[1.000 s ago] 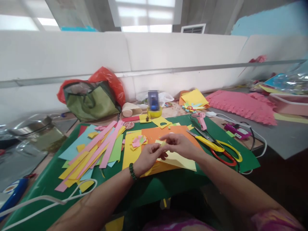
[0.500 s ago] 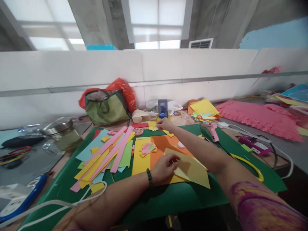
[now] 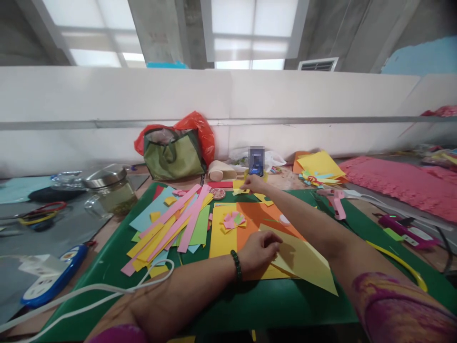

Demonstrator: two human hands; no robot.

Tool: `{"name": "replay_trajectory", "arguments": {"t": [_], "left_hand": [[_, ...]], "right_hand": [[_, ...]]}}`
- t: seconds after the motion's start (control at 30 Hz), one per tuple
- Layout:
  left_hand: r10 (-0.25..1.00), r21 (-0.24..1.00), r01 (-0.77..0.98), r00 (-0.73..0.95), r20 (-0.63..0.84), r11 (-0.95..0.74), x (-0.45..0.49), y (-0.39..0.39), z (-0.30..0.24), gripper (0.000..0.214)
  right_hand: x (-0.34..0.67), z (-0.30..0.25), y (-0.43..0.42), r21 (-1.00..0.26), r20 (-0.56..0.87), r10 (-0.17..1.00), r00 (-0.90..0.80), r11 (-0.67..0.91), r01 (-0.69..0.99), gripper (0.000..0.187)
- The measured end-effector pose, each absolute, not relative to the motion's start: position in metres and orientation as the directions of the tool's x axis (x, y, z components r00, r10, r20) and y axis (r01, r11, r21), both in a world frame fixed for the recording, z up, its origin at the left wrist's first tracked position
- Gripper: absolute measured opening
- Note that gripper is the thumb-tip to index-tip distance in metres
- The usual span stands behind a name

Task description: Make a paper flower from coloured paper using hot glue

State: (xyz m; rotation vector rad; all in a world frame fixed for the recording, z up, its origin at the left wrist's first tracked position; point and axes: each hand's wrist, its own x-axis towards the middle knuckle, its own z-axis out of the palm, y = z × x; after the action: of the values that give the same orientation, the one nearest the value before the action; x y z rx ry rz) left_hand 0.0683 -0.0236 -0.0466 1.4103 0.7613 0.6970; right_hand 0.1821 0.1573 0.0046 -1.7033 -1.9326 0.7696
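Note:
My left hand [image 3: 260,250], with a green bead bracelet [image 3: 236,265] on its wrist, rests over a pale yellow paper sheet [image 3: 309,267]. Its fingers are curled together, and what they hold, if anything, is hidden. Farther back, my right hand [image 3: 254,184] reaches out with its fingertips pinched at a small yellow paper piece [image 3: 240,186]. A pink and yellow paper flower [image 3: 233,220] lies on the yellow sheet [image 3: 222,243], beside an orange sheet [image 3: 248,212]. A white round piece [image 3: 284,219] is under my right forearm.
Paper strips [image 3: 171,228] are heaped left on the green mat [image 3: 285,305]. A pink glue gun [image 3: 335,202] and a yellow-handled tool [image 3: 400,264] lie right. A glass jar [image 3: 112,190], a power strip [image 3: 57,276] and white cable [image 3: 107,289] stand left; a green bag [image 3: 174,157] is behind.
The whole view has shifted, so things appear farther right. Both hands stay at almost the same places over the papers, with the left fingers slightly more curled.

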Motion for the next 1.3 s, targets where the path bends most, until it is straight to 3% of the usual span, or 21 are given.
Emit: {"name": "replay_trajectory", "arguments": {"t": [0.13, 0.23, 0.37, 0.43, 0.5, 0.6, 0.67, 0.73, 0.87, 0.97, 1.1, 1.3], "left_hand": [[0.803, 0.993, -0.012, 0.590, -0.086, 0.115, 0.070, -0.021, -0.048, 0.006], [0.812, 0.979, -0.051, 0.568, -0.132, 0.195, 0.066, -0.016, -0.041, 0.014], [0.938, 0.930, -0.307, 0.334, -0.092, 0.200, 0.059, -0.007, -0.025, 0.036], [0.972, 0.883, -0.429, 0.210, -0.105, 0.189, 0.055, -0.003, -0.016, 0.042], [0.973, 0.849, -0.486, 0.190, -0.130, 0.208, 0.053, 0.000, -0.011, 0.042], [0.956, 0.831, -0.494, 0.256, -0.144, 0.257, 0.052, 0.002, -0.010, 0.041], [0.948, 0.842, -0.466, 0.282, -0.149, 0.271, 0.052, 0.002, -0.012, 0.043], [0.946, 0.871, -0.418, 0.293, -0.139, 0.258, 0.053, 0.002, -0.015, 0.042], [0.949, 0.934, -0.294, 0.294, -0.114, 0.203, 0.051, 0.003, -0.017, 0.039], [0.952, 0.966, -0.206, 0.292, -0.093, 0.157, 0.050, 0.003, -0.016, 0.034], [0.943, 0.980, -0.177, 0.331, -0.026, 0.089, 0.050, 0.003, -0.019, 0.032], [0.947, 0.987, -0.139, 0.297, 0.121, -0.082, 0.052, 0.004, -0.029, 0.070]], "right_hand": [[0.190, 0.017, 0.152, -0.618, 0.122, 0.984, -0.128, 0.176, 0.766, 0.042], [0.190, 0.027, 0.138, -0.563, 0.230, 0.963, -0.143, 0.252, 0.787, 0.045], [0.199, 0.035, 0.092, -0.418, 0.414, 0.883, -0.221, 0.400, 0.815, 0.045], [0.207, 0.032, 0.059, -0.314, 0.469, 0.826, -0.313, 0.487, 0.815, 0.040], [0.215, 0.026, 0.026, -0.217, 0.480, 0.776, -0.408, 0.557, 0.802, 0.033], [0.219, 0.013, -0.009, 0.157, 0.515, 0.544, -0.662, 0.700, 0.697, 0.030], [0.218, 0.006, -0.020, 0.317, 0.536, 0.431, -0.726, 0.694, 0.646, 0.033], [0.216, 0.002, -0.024, 0.240, 0.583, 0.454, -0.674, 0.696, 0.677, 0.031], [0.214, -0.001, -0.021, -0.283, 0.580, 0.654, -0.485, 0.721, 0.633, 0.023], [0.213, -0.002, -0.017, -0.556, 0.530, 0.768, -0.359, 0.635, 0.536, 0.019], [0.212, -0.004, -0.013, -0.774, 0.408, 0.891, -0.199, 0.453, 0.442, 0.014], [0.212, -0.003, -0.014, -0.899, 0.221, 0.968, -0.118, 0.249, 0.359, 0.028]]}}
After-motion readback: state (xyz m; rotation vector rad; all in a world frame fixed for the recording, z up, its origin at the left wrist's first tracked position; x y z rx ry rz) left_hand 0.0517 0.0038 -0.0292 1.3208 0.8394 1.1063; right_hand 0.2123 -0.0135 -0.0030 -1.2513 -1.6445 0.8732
